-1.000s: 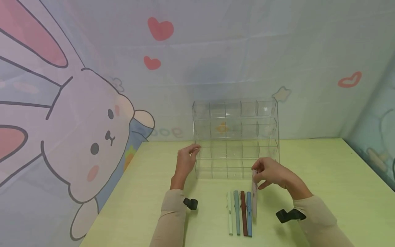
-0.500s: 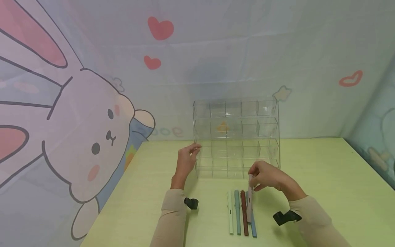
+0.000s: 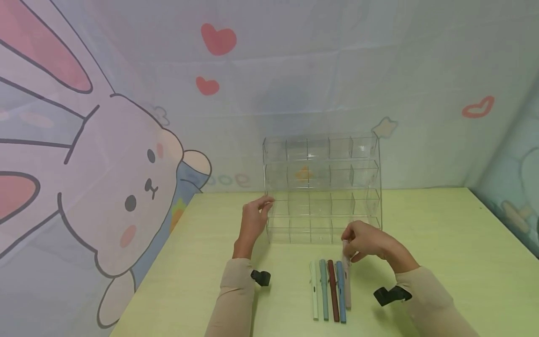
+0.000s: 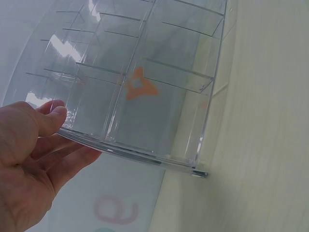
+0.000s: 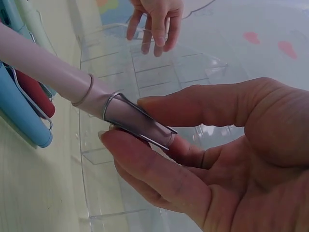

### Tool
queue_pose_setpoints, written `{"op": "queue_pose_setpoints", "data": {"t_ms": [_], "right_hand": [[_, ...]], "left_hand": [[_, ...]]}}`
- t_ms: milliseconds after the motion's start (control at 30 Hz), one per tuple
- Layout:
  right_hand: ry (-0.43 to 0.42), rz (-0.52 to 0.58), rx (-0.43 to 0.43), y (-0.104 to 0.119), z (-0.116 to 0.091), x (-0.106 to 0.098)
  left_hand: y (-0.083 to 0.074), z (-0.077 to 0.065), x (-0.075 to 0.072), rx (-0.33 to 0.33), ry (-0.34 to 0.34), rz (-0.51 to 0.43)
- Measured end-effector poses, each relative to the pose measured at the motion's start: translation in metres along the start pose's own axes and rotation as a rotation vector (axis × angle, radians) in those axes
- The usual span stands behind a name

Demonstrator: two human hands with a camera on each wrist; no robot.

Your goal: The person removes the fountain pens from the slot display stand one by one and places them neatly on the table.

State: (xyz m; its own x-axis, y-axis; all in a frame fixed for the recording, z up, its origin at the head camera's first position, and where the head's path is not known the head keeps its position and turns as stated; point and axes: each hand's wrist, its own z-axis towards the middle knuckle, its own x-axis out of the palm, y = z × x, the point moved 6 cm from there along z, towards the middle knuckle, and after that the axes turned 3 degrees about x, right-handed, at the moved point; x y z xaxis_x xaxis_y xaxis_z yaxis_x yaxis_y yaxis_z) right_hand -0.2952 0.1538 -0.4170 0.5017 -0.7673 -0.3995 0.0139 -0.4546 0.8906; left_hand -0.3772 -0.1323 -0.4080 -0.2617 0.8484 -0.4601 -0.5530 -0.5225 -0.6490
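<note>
A clear acrylic rack [image 3: 320,206] with several rows of compartments stands at the back of the table. My left hand [image 3: 254,214] grips its left side edge, thumb inside and fingers outside in the left wrist view. Between thumb and fingers, my right hand [image 3: 368,241] pinches a pale pink pen [image 5: 63,77] by its clip end. The pen's far end points toward me, just right of a blue pen [image 3: 341,295]. Left of that lie a dark red pen [image 3: 333,292], a teal pen [image 3: 324,290] and a pale green pen [image 3: 315,292], roughly parallel.
The yellow-green table [image 3: 181,290] runs back to a hanging cloth [image 3: 337,84] printed with a rabbit and hearts. The rack stands close in front of this cloth. A black wrist camera [image 3: 261,278] sits on each sleeve.
The pink pen swung left over the blue pen, then back to its right side, lower than at first. The blue pen's near end shifted right, then partly back. My left hand stayed still.
</note>
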Motion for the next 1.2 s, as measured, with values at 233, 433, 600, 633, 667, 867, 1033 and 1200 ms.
{"op": "queue_pose_setpoints", "data": {"t_ms": [233, 433, 600, 633, 667, 867, 1033, 1200], "right_hand": [[0.022, -0.057, 0.043, -0.007, 0.003, 0.001], [0.033, -0.085, 0.063, -0.014, 0.004, 0.001], [0.026, -0.111, 0.094, -0.019, 0.005, 0.001], [0.024, -0.114, 0.103, -0.02, 0.006, 0.002], [0.023, -0.115, 0.114, -0.021, 0.006, 0.002], [0.025, -0.089, 0.149, -0.024, 0.006, 0.005], [0.039, -0.098, 0.136, -0.026, 0.006, 0.007], [0.057, -0.104, 0.126, -0.031, 0.008, 0.009]], "left_hand": [[0.002, 0.0, 0.001, -0.014, 0.01, 0.002], [0.002, 0.0, 0.0, -0.019, 0.007, 0.0], [0.002, 0.0, 0.0, -0.035, 0.009, -0.005], [0.002, 0.0, 0.0, -0.035, 0.009, -0.006], [0.001, 0.0, 0.0, -0.034, 0.008, -0.008], [0.001, 0.0, 0.0, -0.028, 0.005, -0.014], [0.002, -0.001, 0.0, -0.032, 0.003, -0.01], [0.002, -0.001, 0.0, -0.026, 0.002, 0.0]]}}
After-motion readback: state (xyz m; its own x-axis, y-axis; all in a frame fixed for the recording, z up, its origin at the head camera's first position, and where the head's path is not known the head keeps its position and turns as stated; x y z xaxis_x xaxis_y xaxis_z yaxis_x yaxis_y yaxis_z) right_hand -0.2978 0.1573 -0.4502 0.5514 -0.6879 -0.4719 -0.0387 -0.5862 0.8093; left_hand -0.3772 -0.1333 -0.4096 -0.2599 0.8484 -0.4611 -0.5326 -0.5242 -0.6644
